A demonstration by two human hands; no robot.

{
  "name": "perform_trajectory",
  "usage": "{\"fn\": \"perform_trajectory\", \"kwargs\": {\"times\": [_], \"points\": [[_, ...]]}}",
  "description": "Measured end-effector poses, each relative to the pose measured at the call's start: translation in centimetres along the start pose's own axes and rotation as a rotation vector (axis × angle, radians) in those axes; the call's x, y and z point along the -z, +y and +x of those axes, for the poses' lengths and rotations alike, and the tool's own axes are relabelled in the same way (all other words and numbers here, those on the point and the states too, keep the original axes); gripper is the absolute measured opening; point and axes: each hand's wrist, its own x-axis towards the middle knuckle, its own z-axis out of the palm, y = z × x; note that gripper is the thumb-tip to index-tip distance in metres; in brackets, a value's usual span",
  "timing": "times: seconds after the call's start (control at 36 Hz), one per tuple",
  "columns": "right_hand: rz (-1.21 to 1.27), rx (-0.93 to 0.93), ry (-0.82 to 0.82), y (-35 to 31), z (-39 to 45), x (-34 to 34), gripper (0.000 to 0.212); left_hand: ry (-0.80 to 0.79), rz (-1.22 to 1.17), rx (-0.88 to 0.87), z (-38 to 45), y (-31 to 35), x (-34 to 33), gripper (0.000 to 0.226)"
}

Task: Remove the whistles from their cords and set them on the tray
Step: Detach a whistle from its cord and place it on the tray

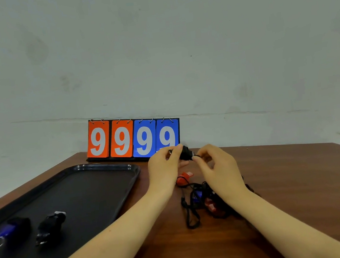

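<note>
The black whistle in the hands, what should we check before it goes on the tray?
1. Left hand holds the black whistle: ok.
2. Right hand pinches at its ring end: ok.
3. Cord fully off this whistle: cannot tell, fingers hide it.
4. Free space on the tray beside the blue whistle and the other black whistle: ok.
5. All whistles finished: not ok, a red whistle and a tangle of cords lie on the table.

Brown table (282, 200) bears tray (101, 203), scoreboard (133, 140), corded whistles (202, 200).
</note>
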Motion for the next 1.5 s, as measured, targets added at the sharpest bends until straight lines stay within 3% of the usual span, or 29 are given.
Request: {"fn": "perform_trajectory", "kwargs": {"times": [0.08,0.25,0.42,0.53,0.69,0.94,1.08,1.19,1.39,1.5], "points": [[0.108,-0.049,-0.025,0.1,0.1,0.0,0.009,-0.021,0.013,0.02,0.1,-0.2,0.2,0.015],[0.63,-0.37,-0.118,-0.1,0.1,-0.1,0.008,-0.089,0.133,0.037,0.7,-0.1,0.7,0.027],[0.974,-0.523,-0.199,-0.6,0.2,0.4,0.013,-0.167,0.279,0.034,1.0,-0.4,0.9,0.034],[1.072,-0.627,-0.243,-0.5,0.4,0.5,0.024,-0.254,0.247,0.046,0.2,-0.2,0.3,0.027],[1.213,-0.734,-0.205,-1.0,0.6,0.7,0.017,-0.38,0.231,0.183,-0.1,0.1,0.1,0.03],[1.079,-0.654,-0.245,-0.9,0.5,0.6,0.023,-0.38,-0.065,0.308,-0.5,-0.2,0.2,0.028],[0.884,-0.557,-0.26,-1.1,0.2,0.4,0.015,-0.317,-0.051,0.369,-0.5,0.0,0.2,0.027],[0.875,-0.563,-0.249,-1.2,0.1,0.3,0.014,-0.305,-0.071,0.379,-0.4,-0.3,0.4,0.031],[0.873,-0.584,-0.189,-1.4,0.7,0.9,0.01,-0.362,-0.085,0.387,-0.3,0.0,0.8,0.034],[0.717,-0.54,-0.194,-1.6,0.8,1.2,0.012,-0.439,-0.112,0.378,-0.4,-0.1,0.6,0.039]]}}
